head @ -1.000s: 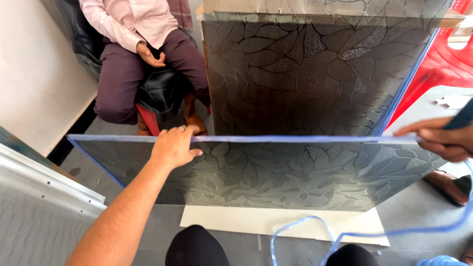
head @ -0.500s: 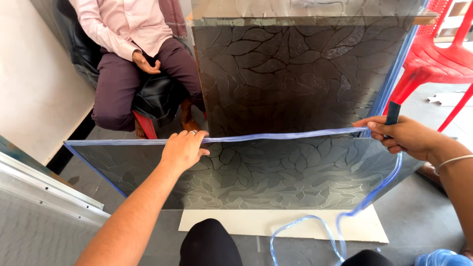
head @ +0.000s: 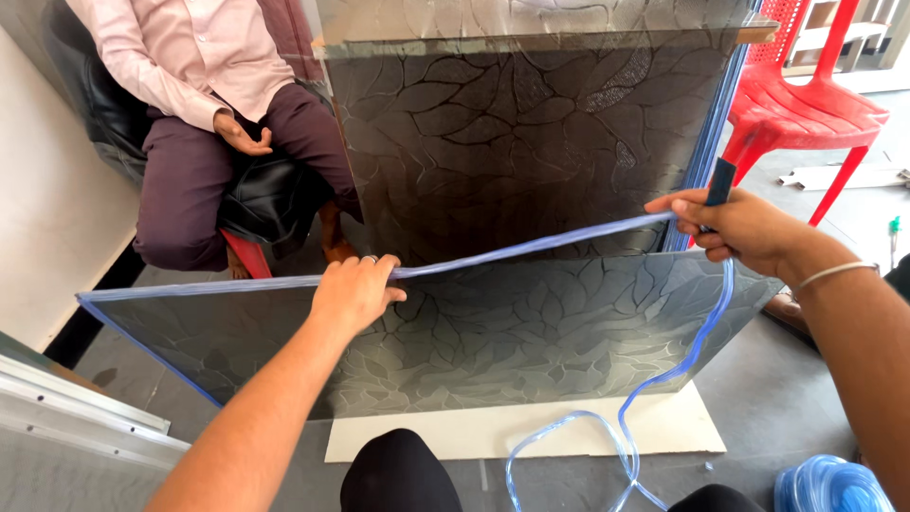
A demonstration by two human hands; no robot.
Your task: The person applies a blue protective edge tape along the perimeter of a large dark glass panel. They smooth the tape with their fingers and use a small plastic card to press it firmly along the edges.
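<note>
A dark patterned glass pane (head: 531, 332) stands on edge on a white board (head: 664, 431) on the floor. My left hand (head: 354, 292) presses down on the pane's top edge, pinning a clear blue rubber strip (head: 540, 245) there. My right hand (head: 735, 226) grips the same strip together with a dark tool handle (head: 720, 180), lifted a little above the pane's right end. From my right hand the strip hangs down and loops over the floor (head: 569, 441).
A second patterned glass sheet (head: 521, 133) leans upright behind. A seated person (head: 204, 104) is at the back left, a red plastic chair (head: 806, 104) at the back right. A coil of blue strip (head: 829, 484) lies at the lower right; aluminium rails (head: 76, 408) at the left.
My right hand has moved left and up along the pane's top edge, drawing the strip taut and raised. My left hand stays on the edge, and the view has shifted closer.
</note>
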